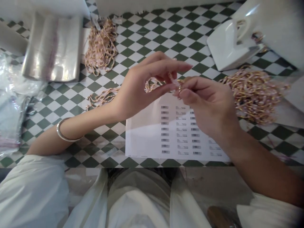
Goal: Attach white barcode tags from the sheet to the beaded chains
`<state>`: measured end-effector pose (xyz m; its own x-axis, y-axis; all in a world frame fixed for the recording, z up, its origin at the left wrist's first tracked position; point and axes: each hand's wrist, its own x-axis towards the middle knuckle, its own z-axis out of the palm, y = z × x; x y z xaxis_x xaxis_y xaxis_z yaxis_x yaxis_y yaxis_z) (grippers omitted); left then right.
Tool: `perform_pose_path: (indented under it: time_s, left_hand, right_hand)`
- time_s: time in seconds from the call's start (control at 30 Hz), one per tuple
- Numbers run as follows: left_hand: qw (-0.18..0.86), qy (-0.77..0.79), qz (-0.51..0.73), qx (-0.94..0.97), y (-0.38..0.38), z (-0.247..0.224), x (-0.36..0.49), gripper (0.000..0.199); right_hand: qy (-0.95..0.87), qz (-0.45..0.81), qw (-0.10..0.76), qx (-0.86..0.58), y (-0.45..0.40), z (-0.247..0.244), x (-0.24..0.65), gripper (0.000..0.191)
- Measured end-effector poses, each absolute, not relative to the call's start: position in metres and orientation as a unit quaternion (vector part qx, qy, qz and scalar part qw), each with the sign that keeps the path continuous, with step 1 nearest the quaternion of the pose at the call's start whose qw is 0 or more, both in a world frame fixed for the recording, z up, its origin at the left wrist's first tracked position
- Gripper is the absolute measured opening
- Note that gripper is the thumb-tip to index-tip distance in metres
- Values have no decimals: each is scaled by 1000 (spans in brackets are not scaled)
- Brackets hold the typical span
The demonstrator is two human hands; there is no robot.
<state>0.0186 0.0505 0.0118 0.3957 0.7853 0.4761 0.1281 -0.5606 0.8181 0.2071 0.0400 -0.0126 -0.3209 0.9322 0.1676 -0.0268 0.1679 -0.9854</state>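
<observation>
**Two Hands Meet on a Beaded Strand**

Nearest, a label sheet (147, 136) lies on the checkered table (99, 152), printed with barcodes. Above it the left hand (140, 82) and right hand (209, 104) both pinch a beaded strand (175, 83) (pink and gold, as far as it shows). Loose strands (102, 98) lie beyond the left forearm; a strand pile (256, 95) sits right of the right hand. Farther off are a second bundle (101, 47), clear bags (52, 47) and a white holder (232, 44).

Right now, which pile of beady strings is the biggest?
The far right pile, below the white holder; the top left bunch and the strands behind the left hand spread less.
</observation>
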Motion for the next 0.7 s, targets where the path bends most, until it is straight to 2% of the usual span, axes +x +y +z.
perform_pose_path:
  time_s: [0.17, 0.27, 0.57, 0.7]
  left_hand:
    - [240, 288, 420, 826, 56, 18, 13, 13]
    - [211, 282, 431, 831, 57, 16, 13, 9]
    - [234, 313, 422, 818, 53, 12, 15, 5]
    - [332, 347, 364, 798, 51, 14, 17, 5]
  right_hand:
    - [-640, 518, 441, -358, 41, -7, 211, 24]
    - [-648, 515, 423, -370, 41, -7, 211, 25]
    - [-656, 407, 474, -424, 40, -10, 210, 12]
    - [-693, 318, 486, -427, 38, -7, 209, 8]
